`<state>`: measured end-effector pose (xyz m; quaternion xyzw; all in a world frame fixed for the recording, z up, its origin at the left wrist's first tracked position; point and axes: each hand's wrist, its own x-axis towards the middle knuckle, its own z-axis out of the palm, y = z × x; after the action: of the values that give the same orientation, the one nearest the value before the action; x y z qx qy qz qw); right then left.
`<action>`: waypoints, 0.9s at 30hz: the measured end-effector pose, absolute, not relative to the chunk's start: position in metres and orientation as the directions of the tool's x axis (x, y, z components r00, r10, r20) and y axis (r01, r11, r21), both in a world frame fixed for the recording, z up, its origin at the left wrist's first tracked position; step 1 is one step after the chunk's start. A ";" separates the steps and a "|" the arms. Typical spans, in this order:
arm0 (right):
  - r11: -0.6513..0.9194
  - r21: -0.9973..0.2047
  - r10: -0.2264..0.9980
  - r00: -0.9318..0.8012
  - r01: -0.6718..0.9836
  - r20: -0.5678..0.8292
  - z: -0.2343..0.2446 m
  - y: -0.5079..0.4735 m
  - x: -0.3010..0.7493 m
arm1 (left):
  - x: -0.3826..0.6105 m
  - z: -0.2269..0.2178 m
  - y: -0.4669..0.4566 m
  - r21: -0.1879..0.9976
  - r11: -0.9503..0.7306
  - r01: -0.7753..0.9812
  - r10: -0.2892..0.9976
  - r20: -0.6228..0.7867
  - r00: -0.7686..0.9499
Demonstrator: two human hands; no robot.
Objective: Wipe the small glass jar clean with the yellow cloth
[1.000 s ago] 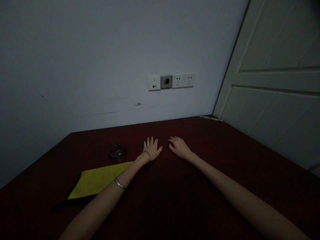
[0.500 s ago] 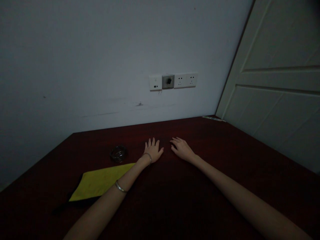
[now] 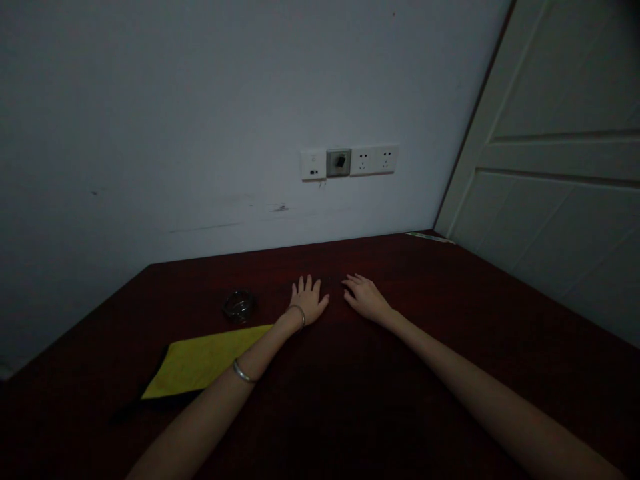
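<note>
On the dark red table (image 3: 450, 347), both hands lie flat below wall sockets (image 3: 349, 163).

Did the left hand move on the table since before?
No. The left hand lies flat, just as far from the glass dish as before; only the view shifted a little.

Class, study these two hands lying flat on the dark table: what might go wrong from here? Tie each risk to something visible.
The small glass dish sits close to the left hand; a sideways sweep might knock it. The left forearm crosses a corner of the yellow sheet, so drawing back may drag it. Dim light could hide the dish against the dark table.
</note>
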<state>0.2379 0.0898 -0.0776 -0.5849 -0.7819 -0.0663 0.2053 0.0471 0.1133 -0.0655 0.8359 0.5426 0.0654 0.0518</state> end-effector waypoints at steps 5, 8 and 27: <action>0.311 -0.169 0.889 -0.224 0.935 0.399 -0.074 0.085 0.235 | 0.050 -0.060 0.108 0.243 -0.379 0.893 0.922 0.021 0.386; 0.349 -0.203 0.883 -0.248 0.915 0.399 -0.071 0.079 0.226 | 0.051 -0.044 0.103 0.325 -0.338 0.883 0.931 -0.021 0.364; 0.698 -0.335 0.712 -0.662 0.633 0.233 -0.036 0.032 0.052 | -0.199 0.089 0.047 0.235 -0.351 0.906 0.933 0.168 0.318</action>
<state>0.0516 0.0323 -0.0360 -0.3718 -0.9046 0.1130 0.1753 -0.1986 0.0474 0.0891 0.8102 0.5676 0.1378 0.0486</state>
